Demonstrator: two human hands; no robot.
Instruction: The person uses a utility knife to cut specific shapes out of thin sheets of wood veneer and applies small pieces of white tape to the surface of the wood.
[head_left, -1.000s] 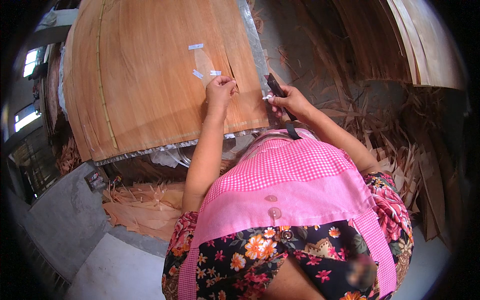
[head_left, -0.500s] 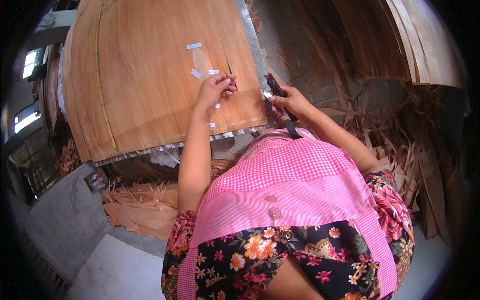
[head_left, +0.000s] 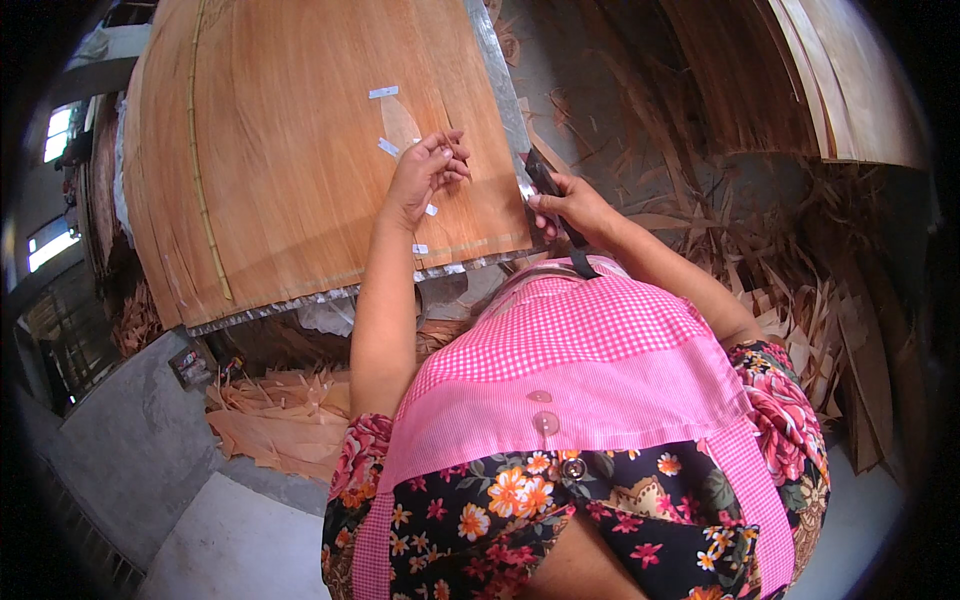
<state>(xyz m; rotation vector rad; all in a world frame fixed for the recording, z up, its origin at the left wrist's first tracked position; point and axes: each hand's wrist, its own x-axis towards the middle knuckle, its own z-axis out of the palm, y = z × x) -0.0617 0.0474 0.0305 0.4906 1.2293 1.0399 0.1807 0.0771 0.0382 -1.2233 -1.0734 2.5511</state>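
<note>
The left hand (head_left: 425,175) rests fingertips-down on the broad sheet of thin reddish-brown wood veneer (head_left: 290,150), its fingers curled loosely together and pressing the surface near a long split in the grain; whether anything is pinched beneath them cannot be told. The veneer sheet lies flat and smooth, finely streaked with straight grain, filling the picture from ten to twelve o'clock. Small white strips of paper tape (head_left: 383,92) sit on it just at eleven o'clock of the left hand, beside a pale leaf-shaped patch. At three o'clock of that hand, the right hand (head_left: 570,205) is closed around a dark-handled knife (head_left: 550,190) at the sheet's right edge, where a dull grey metal strip (head_left: 495,70) runs along the border. The sheet rests on a stack of veneer layers (head_left: 300,300) with ragged edges. Curled, splintered veneer scraps (head_left: 780,290) heap at three o'clock, and more lie on the grey concrete floor (head_left: 130,460) at eight o'clock.
</note>
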